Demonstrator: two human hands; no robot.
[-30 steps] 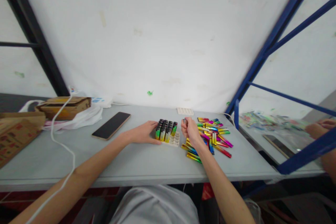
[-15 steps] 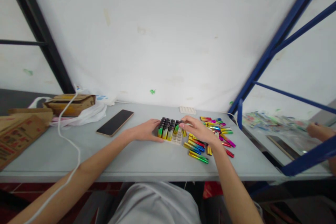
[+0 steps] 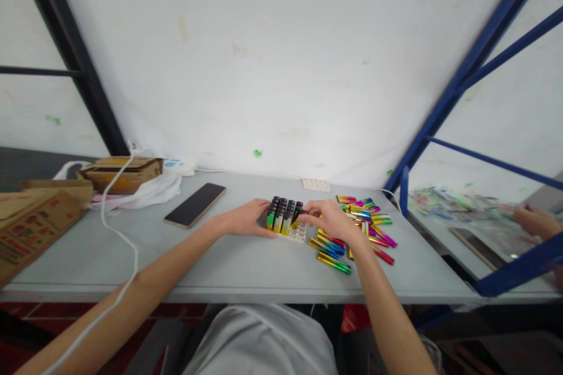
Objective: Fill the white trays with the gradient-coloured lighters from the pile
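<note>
A white slotted tray on the grey table holds several upright rainbow-coloured lighters with black tops. My left hand rests against the tray's left side, fingers curled round it. My right hand reaches over the tray's right part, its fingertips pinched on a lighter standing in a slot. A loose heap of several rainbow lighters lies flat just right of the tray.
A black phone lies left of the tray. Cardboard boxes, a plastic bag and a white cable sit at the left. A second white tray lies by the wall. Blue rack bars stand at the right, another person's hand beyond.
My right hand, which held a lighter up beside the heap, has moved left and down to the tray and set it among the standing ones. My left hand stayed at the tray.
</note>
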